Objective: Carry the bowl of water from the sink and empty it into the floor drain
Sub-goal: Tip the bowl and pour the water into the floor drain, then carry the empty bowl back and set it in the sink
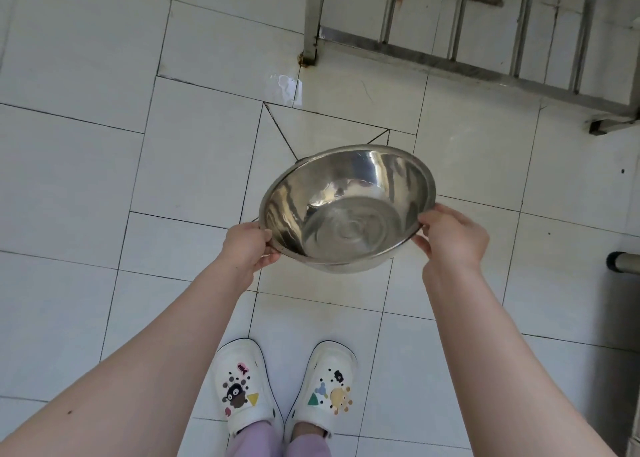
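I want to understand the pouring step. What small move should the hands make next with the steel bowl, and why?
Probably tip the bowl a little further forward. The left hand and right hand hold its rim on opposite sides, it already tilts away from the person, and a shallow film of water seems to remain on its bottom. The floor drain itself is not visible, likely hidden under the bowl.

One steel bowl [346,210], two hands — left hand [247,247], right hand [452,236] — and two white clogs [244,394], one metal rack [485,41].

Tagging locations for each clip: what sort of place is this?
Probably a kitchen or wash area: white tiled floor with a wet patch, a stainless steel rack, and a steel bowl held in both hands.
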`<move>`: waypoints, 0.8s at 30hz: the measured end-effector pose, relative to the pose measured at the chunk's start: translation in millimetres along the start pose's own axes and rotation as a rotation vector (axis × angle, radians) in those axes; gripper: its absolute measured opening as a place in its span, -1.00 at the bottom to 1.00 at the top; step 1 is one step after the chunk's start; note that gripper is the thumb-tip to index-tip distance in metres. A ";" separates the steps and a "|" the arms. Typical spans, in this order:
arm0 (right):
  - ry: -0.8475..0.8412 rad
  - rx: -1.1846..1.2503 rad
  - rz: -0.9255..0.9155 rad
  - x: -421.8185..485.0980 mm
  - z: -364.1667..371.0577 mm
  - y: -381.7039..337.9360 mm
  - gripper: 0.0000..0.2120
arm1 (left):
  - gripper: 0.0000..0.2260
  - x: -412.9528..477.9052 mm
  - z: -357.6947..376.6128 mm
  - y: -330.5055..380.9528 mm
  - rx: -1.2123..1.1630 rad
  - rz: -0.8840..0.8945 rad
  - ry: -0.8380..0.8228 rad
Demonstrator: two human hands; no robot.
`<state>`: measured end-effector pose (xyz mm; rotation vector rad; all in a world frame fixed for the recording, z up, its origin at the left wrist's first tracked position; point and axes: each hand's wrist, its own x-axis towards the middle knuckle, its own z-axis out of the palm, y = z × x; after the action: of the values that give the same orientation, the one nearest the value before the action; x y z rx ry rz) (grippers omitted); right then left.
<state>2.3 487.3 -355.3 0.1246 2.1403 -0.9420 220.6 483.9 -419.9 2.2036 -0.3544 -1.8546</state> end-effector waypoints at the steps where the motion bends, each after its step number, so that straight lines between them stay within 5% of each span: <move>1: 0.005 -0.006 0.022 1.5 -4.9 5.8 -0.72 | -0.78 -1.8 -1.1 0.6 0.003 0.022 0.014; 10: -0.001 -0.027 0.098 3.5 -33.1 32.2 -0.69 | -0.82 -28.9 -0.3 14.7 0.033 0.256 0.127; 24: -0.012 0.096 0.068 -74.5 -84.0 -40.7 -0.83 | -0.81 -146.7 -22.1 79.9 0.034 0.446 0.028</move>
<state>-13.3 528.9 -244.5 0.2373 2.0673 -1.0035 215.6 458.3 -253.4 1.9621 -0.8023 -1.5824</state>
